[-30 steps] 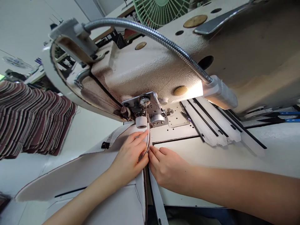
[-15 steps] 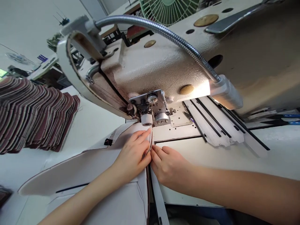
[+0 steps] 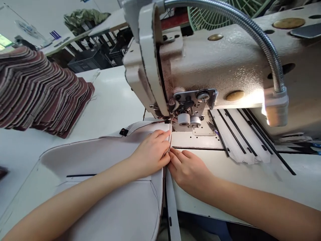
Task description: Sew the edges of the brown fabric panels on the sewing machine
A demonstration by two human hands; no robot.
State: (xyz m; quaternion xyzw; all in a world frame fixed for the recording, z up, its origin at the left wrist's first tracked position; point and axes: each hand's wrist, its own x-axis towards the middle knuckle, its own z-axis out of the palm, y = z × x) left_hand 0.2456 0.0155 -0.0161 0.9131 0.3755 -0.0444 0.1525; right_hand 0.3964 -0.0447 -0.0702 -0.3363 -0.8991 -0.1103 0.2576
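A large pale fabric piece (image 3: 110, 207) with a dark-edged seam lies under the head of a sewing machine (image 3: 213, 70). My left hand (image 3: 152, 152) rests on the fabric, its fingers closed on the fabric edge just in front of the presser area. Close against it, my right hand (image 3: 187, 167) pinches the same edge from the right. A white mesh strip with a black border (image 3: 173, 207) hangs down below the hands. The needle is hidden behind the machine parts.
A tall stack of maroon fabric pieces (image 3: 42, 93) stands at the left. Several mesh strips (image 3: 240, 134) lie right of the needle area, with small snips (image 3: 212, 127) beside them. Blue-handled scissors (image 3: 306, 147) lie far right. A green fan (image 3: 213, 16) stands behind.
The view has turned, so the machine appears further right. Both hands keep their hold on the fabric edge and appear slightly further right with it.
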